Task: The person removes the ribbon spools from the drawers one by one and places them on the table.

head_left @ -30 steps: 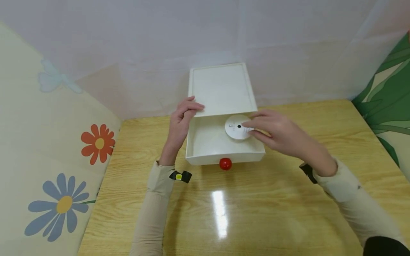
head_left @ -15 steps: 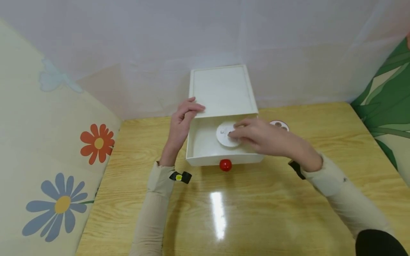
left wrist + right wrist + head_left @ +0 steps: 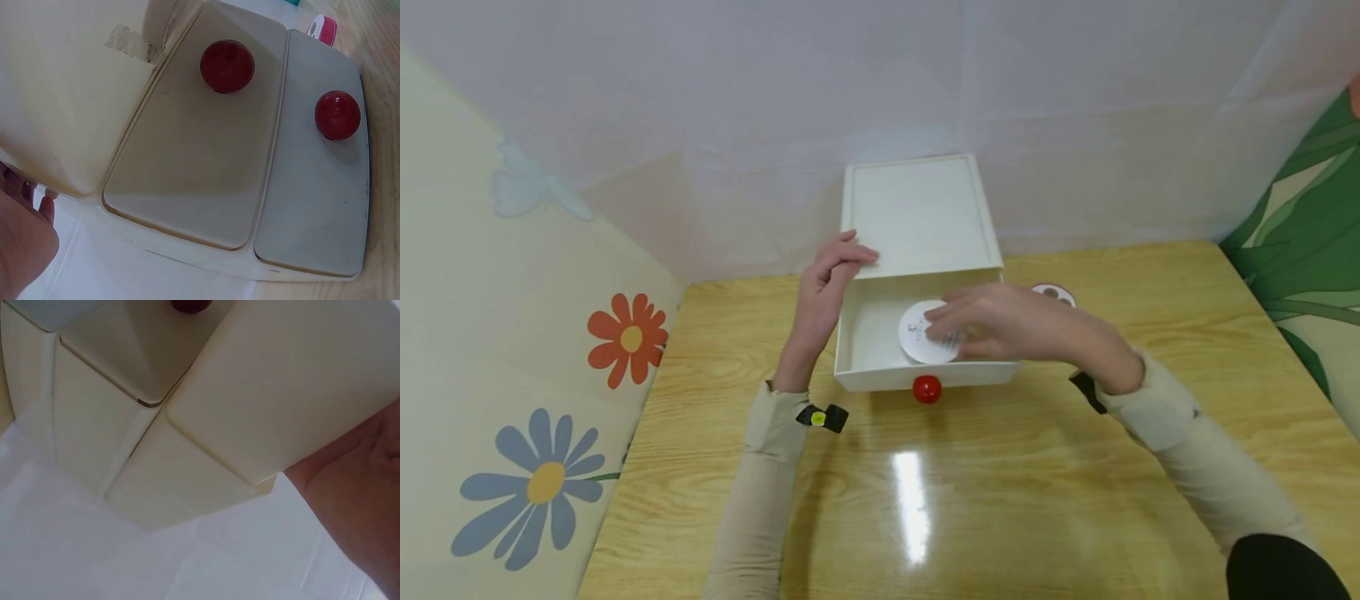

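A white drawer cabinet point(image 3: 917, 208) stands at the back of the wooden table. Its top drawer point(image 3: 880, 379), with a red knob point(image 3: 927, 388), is pulled out towards me. My right hand point(image 3: 955, 329) reaches into the drawer and holds a white round disc point(image 3: 913, 329) low over the drawer floor, fingers laid across its right part. My left hand point(image 3: 842, 258) grips the cabinet top's front left corner with bent fingers. In the left wrist view, two lower drawer fronts carry red knobs point(image 3: 227, 65) point(image 3: 337, 114), and my palm point(image 3: 22, 244) shows at the bottom left.
A small round item point(image 3: 1052, 293) with brown spots lies on the table point(image 3: 925, 517) just right of the cabinet, behind my right wrist. White sheeting hangs at the back. Flower-patterned panels stand at the left and leaf-patterned panels at the right.
My right hand has carried the white disc left and down, from above the drawer's right rim into the drawer. The left hand has stayed on the cabinet corner.
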`<state>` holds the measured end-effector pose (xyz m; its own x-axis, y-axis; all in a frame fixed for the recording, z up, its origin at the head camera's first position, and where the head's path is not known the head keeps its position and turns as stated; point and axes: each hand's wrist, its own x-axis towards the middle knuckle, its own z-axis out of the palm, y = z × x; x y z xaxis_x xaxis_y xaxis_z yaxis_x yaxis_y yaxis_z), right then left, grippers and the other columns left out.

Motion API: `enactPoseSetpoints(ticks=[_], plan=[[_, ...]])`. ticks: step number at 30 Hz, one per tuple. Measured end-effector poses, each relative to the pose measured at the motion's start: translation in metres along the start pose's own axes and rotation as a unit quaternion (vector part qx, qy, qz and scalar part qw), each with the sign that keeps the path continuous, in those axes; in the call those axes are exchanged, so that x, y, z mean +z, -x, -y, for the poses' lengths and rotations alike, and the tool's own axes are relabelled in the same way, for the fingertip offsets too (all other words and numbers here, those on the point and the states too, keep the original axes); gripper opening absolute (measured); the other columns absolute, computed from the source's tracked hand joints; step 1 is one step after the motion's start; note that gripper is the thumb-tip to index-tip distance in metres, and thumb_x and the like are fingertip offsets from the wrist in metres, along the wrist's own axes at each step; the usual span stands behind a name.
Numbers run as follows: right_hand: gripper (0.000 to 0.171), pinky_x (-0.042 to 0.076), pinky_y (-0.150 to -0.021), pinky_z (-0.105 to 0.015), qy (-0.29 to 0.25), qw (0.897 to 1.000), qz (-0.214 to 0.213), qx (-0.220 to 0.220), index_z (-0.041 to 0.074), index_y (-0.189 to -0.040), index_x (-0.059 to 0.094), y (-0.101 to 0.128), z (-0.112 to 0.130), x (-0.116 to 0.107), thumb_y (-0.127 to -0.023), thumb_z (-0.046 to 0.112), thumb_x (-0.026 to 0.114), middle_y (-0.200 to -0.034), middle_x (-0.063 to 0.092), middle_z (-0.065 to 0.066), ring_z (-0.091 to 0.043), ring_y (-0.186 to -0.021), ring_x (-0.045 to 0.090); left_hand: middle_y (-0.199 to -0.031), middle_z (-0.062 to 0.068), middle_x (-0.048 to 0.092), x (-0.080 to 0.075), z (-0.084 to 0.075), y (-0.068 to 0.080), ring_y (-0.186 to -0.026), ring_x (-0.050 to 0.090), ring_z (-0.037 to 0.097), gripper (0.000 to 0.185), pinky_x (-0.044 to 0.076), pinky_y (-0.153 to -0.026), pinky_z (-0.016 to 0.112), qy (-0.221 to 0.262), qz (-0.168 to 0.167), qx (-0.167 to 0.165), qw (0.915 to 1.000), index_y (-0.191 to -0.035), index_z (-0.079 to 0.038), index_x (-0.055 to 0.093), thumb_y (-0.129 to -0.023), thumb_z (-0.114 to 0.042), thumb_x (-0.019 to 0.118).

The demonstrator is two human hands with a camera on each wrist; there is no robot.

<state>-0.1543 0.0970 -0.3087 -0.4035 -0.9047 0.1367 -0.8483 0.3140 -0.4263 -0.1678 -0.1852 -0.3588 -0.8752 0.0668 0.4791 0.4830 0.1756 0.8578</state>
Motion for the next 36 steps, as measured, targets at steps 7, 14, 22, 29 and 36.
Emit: enactPoseSetpoints(ticks=[7,14,22,29,36], plan=[[0.042,0.054,-0.103,-0.048,0.029,0.999,0.025,-0.014,0.013,-0.129,0.074,-0.005,0.002,0.001,-0.088,0.012,0.083,-0.141,0.063,-0.011,-0.036,-0.126,0.062,-0.112,-0.011,0.072,-0.001,0.000,0.000,-0.141,0.045,0.017,0.025,0.030,-0.122,0.036,0.006,-0.001,0.003,1.0000,-0.106,0.005,0.073,-0.104,-0.003,0.050],[0.044,0.058,-0.097,-0.041,0.033,0.999,0.035,-0.015,0.011,-0.131,0.073,-0.010,0.005,0.002,-0.088,0.006,0.082,-0.143,0.061,-0.012,-0.032,-0.124,0.064,-0.112,-0.014,0.071,-0.001,0.000,0.001,-0.140,0.046,0.017,0.025,0.030,-0.122,0.036,0.005,-0.004,0.005,1.0000,-0.106,0.004,0.074,-0.105,-0.002,0.050],[0.038,0.058,-0.098,-0.042,0.039,0.999,0.021,-0.025,0.011,-0.127,0.075,-0.013,0.002,0.005,-0.090,0.013,0.082,-0.140,0.063,-0.013,-0.032,-0.125,0.064,-0.112,-0.014,0.070,-0.001,0.002,0.000,-0.142,0.044,0.020,0.024,0.029,-0.122,0.036,0.008,-0.006,-0.004,0.9999,-0.106,0.006,0.073,-0.104,0.001,0.049],[0.036,0.058,-0.098,-0.043,0.044,0.998,0.016,-0.038,0.011,-0.123,0.075,-0.016,0.001,0.007,-0.089,0.015,0.083,-0.141,0.063,-0.014,-0.035,-0.129,0.061,-0.112,-0.013,0.070,-0.002,0.001,0.000,-0.142,0.044,0.018,0.025,0.029,-0.122,0.035,0.007,-0.006,-0.001,1.0000,-0.106,0.005,0.073,-0.105,-0.001,0.050],[0.029,0.056,-0.100,-0.043,0.031,0.998,0.001,-0.047,0.012,-0.115,0.074,-0.018,0.001,0.008,-0.088,0.017,0.084,-0.141,0.063,-0.014,-0.035,-0.130,0.060,-0.112,-0.012,0.071,-0.002,0.000,0.000,-0.141,0.045,0.018,0.025,0.029,-0.122,0.036,0.006,-0.006,0.007,0.9999,-0.106,0.005,0.073,-0.104,-0.002,0.050]])
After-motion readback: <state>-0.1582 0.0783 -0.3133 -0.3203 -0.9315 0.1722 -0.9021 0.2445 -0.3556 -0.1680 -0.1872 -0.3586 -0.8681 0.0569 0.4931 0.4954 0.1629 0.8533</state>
